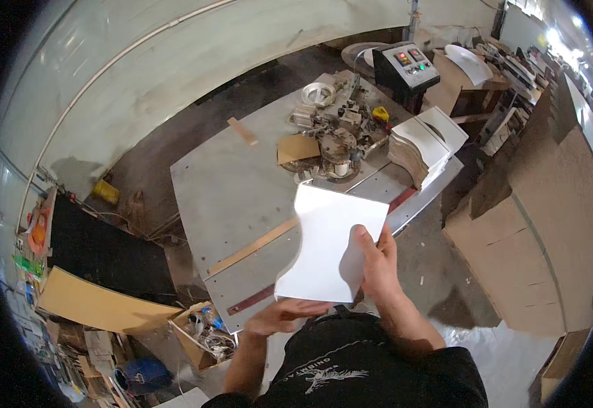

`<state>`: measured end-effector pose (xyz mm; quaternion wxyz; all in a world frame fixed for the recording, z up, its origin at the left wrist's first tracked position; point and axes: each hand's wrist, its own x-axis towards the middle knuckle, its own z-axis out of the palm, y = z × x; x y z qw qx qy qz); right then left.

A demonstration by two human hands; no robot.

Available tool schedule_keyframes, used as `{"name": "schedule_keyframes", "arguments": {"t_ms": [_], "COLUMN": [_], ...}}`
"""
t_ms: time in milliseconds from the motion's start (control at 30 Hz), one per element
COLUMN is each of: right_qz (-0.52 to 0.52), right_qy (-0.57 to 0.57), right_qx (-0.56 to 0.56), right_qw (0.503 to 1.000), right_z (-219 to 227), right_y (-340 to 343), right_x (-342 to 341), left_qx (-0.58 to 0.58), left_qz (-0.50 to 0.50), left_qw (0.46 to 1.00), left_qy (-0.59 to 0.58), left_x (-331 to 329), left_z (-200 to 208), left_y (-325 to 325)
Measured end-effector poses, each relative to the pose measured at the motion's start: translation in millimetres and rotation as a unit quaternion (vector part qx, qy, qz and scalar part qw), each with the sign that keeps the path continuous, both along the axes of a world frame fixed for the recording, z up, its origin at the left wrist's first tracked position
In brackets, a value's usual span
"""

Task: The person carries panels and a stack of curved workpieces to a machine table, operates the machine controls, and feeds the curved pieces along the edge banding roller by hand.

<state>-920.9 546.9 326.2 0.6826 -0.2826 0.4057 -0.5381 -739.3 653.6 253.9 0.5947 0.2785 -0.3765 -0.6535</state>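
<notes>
White curved panel (330, 245), right hand (378, 262) fingers gripping its right edge, left hand (284, 316) open beneath

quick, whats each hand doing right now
left hand: open, palm up under the lower edge of the white curved panel
right hand: closed on the panel's right edge

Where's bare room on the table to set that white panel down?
The left half of the table is bare, between the small wood scrap at the far edge and the long wood strip near the white panel. The far right is crowded: machine parts and stacked white panels.
</notes>
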Motion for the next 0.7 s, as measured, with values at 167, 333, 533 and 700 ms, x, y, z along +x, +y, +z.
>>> {"name": "schedule_keyframes", "arguments": {"t_ms": [167, 333, 533, 700], "right_qz": [0.052, 0.026, -0.003, -0.004], "right_qy": [0.095, 0.090, 0.130, 0.155], "right_qx": [-0.144, -0.168, -0.191, -0.213], "right_qw": [0.984, 0.981, 0.973, 0.965], "right_z": [-11.5, -7.8, -13.2, -12.6], "right_y": [2.7, 19.2, 38.5, 46.2], "right_x": [-13.3, 5.4, 13.6, 15.9], "left_qx": [0.135, -0.020, 0.021, -0.064], "left_qz": [0.092, 0.196, 0.213, 0.270], "left_qw": [0.978, 0.873, 0.843, 0.799], "left_qy": [-0.133, -0.447, -0.493, -0.533], "left_x": [80.8, 8.5, -20.8, -24.4], "left_z": [0.2, 85.2, 90.4, 88.1], "left_y": [13.7, -39.9, -47.4, -45.6]}}
